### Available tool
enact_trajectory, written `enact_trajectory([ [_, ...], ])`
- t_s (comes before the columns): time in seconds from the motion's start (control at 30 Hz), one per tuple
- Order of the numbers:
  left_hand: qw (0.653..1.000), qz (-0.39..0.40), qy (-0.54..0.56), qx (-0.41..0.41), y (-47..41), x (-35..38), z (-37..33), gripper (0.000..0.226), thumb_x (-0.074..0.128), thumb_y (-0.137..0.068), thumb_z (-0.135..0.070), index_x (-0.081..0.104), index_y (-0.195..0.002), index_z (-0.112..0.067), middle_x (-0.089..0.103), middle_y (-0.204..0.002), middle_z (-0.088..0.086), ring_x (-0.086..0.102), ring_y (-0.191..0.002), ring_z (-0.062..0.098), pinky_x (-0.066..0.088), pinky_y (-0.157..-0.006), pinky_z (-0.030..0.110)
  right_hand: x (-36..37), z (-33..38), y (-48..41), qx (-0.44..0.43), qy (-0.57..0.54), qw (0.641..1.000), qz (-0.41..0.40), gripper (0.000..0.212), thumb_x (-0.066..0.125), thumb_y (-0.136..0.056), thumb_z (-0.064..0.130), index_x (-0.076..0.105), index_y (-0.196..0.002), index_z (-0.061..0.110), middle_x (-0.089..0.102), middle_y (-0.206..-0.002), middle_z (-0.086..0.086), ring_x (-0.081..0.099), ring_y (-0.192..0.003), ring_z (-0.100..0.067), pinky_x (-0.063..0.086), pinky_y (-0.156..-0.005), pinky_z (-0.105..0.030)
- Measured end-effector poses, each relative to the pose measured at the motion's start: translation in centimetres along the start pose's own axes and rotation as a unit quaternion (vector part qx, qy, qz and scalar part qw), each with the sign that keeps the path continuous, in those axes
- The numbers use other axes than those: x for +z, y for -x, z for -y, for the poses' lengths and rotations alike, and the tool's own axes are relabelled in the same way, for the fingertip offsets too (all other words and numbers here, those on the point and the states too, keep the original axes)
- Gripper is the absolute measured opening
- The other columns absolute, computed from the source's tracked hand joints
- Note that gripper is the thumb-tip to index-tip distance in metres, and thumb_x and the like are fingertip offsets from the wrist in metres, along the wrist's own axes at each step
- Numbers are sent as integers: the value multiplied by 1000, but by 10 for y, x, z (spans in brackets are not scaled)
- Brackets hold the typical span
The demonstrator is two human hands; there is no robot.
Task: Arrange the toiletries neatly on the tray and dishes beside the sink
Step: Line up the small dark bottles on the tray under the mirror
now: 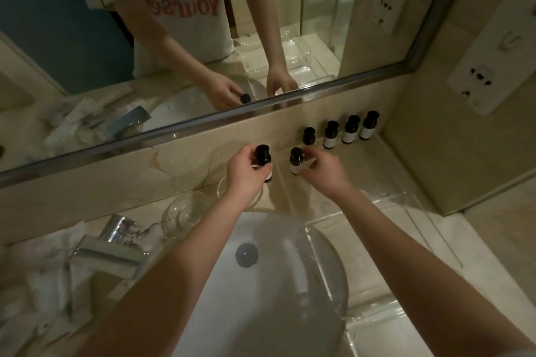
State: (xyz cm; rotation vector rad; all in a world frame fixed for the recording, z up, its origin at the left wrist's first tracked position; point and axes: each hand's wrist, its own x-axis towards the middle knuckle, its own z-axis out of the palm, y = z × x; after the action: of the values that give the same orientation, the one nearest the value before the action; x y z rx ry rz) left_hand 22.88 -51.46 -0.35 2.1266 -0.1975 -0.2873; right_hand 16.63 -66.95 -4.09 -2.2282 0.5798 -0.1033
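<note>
The left hand has its grip clamped on a dark bottle, fingers wrapped around the body; the bottle stands almost upright, the black cap pointing up toward the mirror, its long axis slightly tilted. The right hand closes its fingertips on a second bottle with a white label, also upright, cap on top. I cannot tell if this second bottle touches the bench or is lifted a little. The two bottles are near each other, not touching.

Behind them, four more bottles stand upright in a row against the back wall, running toward the right corner, caps up. Below the left hand sit two clear glass dishes, beside the white sink. A clear tray lies on the bench under the right forearm. Left of the sink are the chrome tap and crumpled white packets.
</note>
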Motion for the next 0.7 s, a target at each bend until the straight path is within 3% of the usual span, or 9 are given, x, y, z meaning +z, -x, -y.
enact_trajectory([
  [0.17, 1000, -6, 5, 13, -7, 4, -8, 30, 71, -77, -5, 55, -97, -19, 61, -93, -1, 60, -87, 18, 47, -77, 26, -40, 4, -15, -77, 104, 988, -79, 39, 60, -84, 11, 57, -122, 16, 62, -115, -4, 61, -95, -22, 46, -73, -30],
  [0.3, 1000, -7, -3, 28, -10, 4, -14, 30, 71, -77, -5, 52, -94, -22, 61, -92, -1, 61, -88, 17, 49, -81, 27, -58, 19, -38, -158, 273, 949, -15, 36, 58, -88, 16, 56, -123, 16, 56, -121, -7, 58, -99, -28, 41, -66, -31],
  [0.4, 999, -12, -16, 36, -12, 2, -16, 28, 71, -78, -6, 56, -98, -18, 60, -93, -3, 60, -88, 16, 50, -83, 28, -57, 26, -50, -185, 355, 916, 31, 25, 56, -88, 21, 60, -113, 15, 58, -118, -5, 58, -100, -27, 36, -63, -29],
  [0.7, 999, -13, -13, 29, -13, 2, -13, 31, 72, -77, -6, 59, -104, -11, 60, -92, -1, 60, -88, 18, 51, -84, 30, -56, 28, -65, -165, 387, 906, 47, 12, 58, -89, 25, 66, -96, 19, 65, -97, -4, 61, -90, -25, 47, -70, -33],
])
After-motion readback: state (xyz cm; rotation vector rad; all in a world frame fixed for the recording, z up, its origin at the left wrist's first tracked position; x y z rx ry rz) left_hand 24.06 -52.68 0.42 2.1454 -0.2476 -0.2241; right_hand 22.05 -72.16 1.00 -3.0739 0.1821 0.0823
